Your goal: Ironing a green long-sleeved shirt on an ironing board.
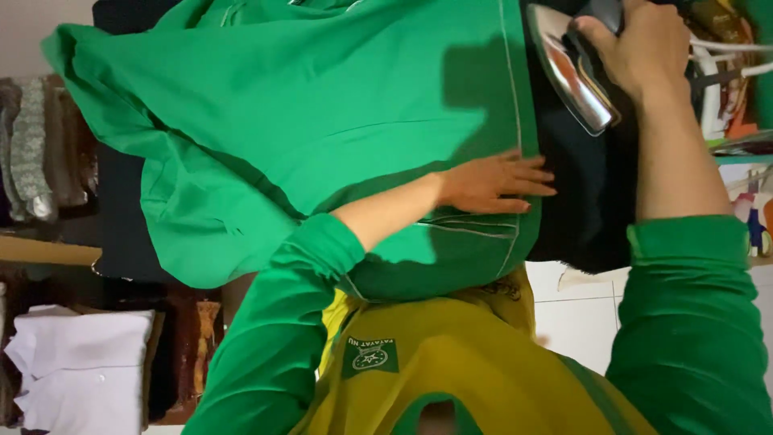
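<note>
Green cloth, a large garment (322,121) with thin pale piping, lies spread over a dark ironing surface (584,193). The left hand (495,184) rests flat on the garment near its piped edge, fingers (531,173) stretched out and released, pressing the cloth and grasping nothing. The right hand (644,44) is clenched around the handle of an iron (576,68), which is tilted so that its shiny soleplate shows, lifted just beside the garment's edge. Both sleeves are green. At the left side, a folded white shirt (80,362) lies on a shelf.
</note>
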